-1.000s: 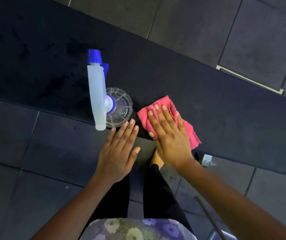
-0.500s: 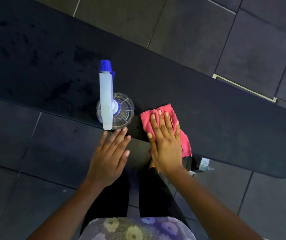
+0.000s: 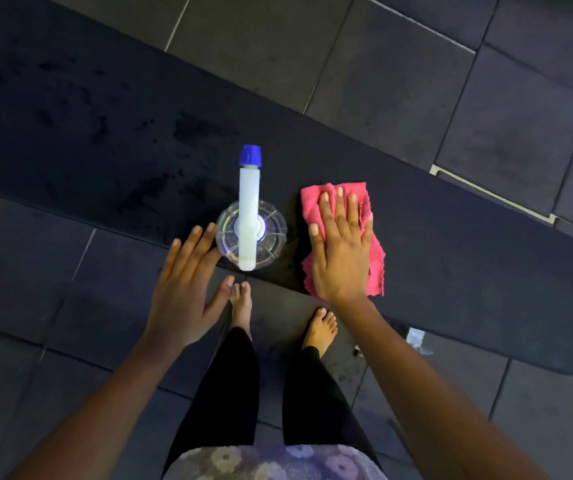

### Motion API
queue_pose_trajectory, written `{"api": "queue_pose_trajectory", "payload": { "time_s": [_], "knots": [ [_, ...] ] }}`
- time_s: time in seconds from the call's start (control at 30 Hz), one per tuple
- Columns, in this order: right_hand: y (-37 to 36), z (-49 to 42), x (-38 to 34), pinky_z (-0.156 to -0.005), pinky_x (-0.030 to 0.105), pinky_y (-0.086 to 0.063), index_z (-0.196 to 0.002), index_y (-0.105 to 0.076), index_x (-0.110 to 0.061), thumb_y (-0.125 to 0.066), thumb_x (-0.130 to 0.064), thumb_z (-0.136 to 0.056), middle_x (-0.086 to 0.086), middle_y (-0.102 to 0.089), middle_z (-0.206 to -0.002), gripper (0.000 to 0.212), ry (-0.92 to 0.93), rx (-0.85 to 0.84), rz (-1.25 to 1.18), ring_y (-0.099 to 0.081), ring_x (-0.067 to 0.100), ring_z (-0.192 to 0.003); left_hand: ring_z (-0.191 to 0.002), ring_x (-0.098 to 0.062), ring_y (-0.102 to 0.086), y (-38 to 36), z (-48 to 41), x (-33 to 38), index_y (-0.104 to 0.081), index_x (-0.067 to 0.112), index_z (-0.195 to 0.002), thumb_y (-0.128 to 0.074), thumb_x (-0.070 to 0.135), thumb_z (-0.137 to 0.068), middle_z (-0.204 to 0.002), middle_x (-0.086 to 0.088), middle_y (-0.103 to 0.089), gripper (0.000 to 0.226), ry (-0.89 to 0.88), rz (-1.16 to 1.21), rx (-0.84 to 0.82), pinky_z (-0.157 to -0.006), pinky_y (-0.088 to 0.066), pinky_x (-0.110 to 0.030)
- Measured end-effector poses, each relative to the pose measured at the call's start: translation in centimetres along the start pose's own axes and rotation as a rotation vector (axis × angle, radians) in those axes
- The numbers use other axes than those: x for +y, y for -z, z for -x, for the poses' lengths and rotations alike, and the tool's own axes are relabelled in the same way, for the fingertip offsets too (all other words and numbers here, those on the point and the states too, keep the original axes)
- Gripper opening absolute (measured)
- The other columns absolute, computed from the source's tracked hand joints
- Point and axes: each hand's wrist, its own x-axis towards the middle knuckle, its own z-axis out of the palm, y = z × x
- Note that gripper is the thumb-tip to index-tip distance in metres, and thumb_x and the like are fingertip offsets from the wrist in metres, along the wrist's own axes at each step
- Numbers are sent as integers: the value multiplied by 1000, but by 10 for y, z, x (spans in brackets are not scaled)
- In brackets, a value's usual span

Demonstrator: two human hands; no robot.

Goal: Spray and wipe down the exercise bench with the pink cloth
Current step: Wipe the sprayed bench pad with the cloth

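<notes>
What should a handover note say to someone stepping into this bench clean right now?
Right hand: flat, open, pressing the pink cloth onto the bench near its front edge.
Left hand: open, empty, fingertips beside the spray bottle.
Bottle stands upright on the bench, left of the cloth.
Done: dark wet-looking patches on the bench's left part suggest spraying.
Left: wipe the pad end to end.

A person's right hand [image 3: 342, 251] presses flat on a pink cloth [image 3: 344, 237] atop a dark exercise bench [image 3: 451, 258], while the open left hand [image 3: 188, 292] hovers just beside an upright spray bottle [image 3: 250, 223] on the bench's near edge.
</notes>
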Motion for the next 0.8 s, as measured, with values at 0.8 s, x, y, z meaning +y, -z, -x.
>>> {"api": "queue_pose_trajectory", "payload": {
  "time_s": [0.8],
  "knots": [
    [2,31,4,-122,42,2,-155,-23,-19,-25,-39,-104,2,-15,-163,55,119,-118,54,-1,18,-152,-114,3,-53,18,-59,53,-53,14,-126,-87,43,-57,-121,13,-56,82,277,594,377,-97,-40,-14]
  ]
}}
